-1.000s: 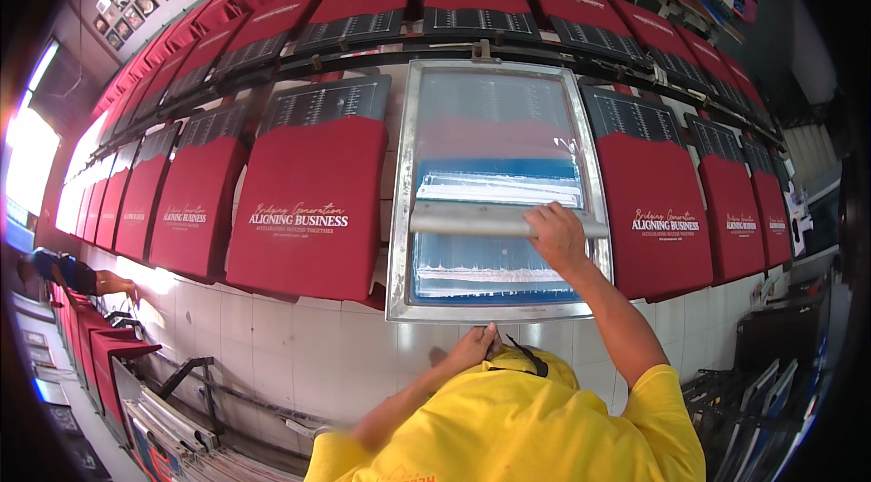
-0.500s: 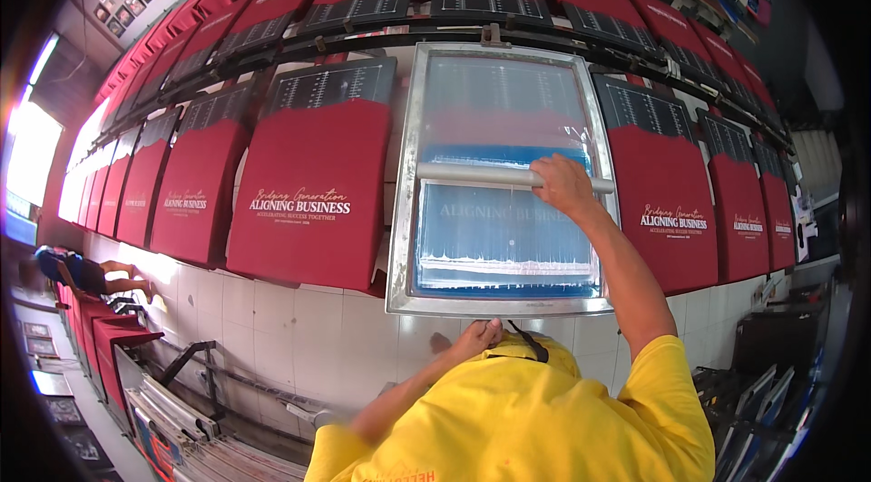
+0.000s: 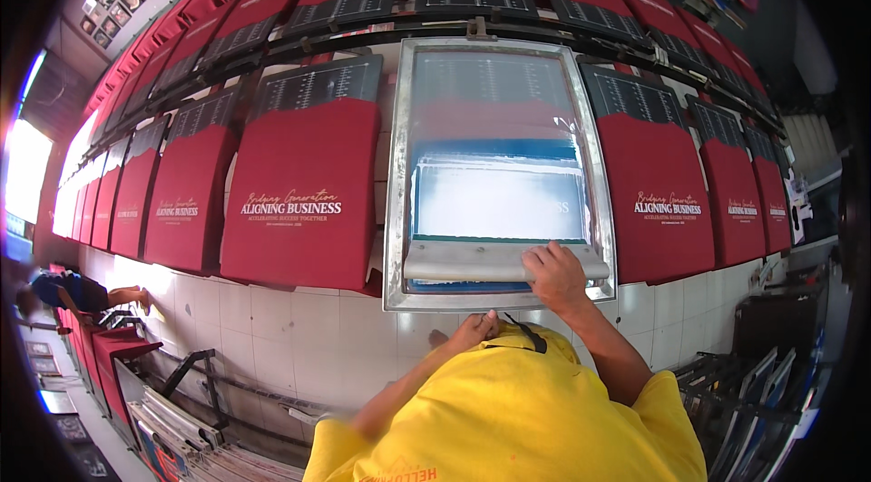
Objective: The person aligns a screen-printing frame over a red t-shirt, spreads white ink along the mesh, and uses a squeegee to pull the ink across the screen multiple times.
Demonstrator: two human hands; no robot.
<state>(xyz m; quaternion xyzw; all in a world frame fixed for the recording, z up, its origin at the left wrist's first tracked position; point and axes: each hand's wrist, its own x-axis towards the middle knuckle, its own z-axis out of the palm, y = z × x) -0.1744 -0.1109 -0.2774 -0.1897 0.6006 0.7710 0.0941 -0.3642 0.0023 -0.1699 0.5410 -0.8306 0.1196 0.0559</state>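
A metal-framed printing screen [image 3: 393, 210] lies over a pallet board, with dark red cloth dimly visible through its mesh. My right hand [image 3: 555, 276] is closed around the right part of a long grey squeegee [image 3: 463, 262], which lies across the near end of the screen. Beyond its blade spreads a white ink layer [image 3: 490, 196], bordered by blue stencil [image 3: 499, 149]. Faint lettering shows at the right of the white. Just below the frame's near edge, my left hand [image 3: 477, 330] is closed close to my waist; whatever its fingers hold is hidden.
Printed red shirts [image 3: 299, 155] [image 3: 649, 165] on pallet boards flank the screen, and another row stands behind a dark rail [image 3: 363, 36]. Stacked frames [image 3: 181, 428] lie at lower left, more screens [image 3: 758, 400] at lower right. Another person [image 3: 77, 292] is at far left.
My right hand has drawn the squeegee from mid-screen toward me to the near end. White ink now covers the mesh behind it. My left hand stays near my waist.
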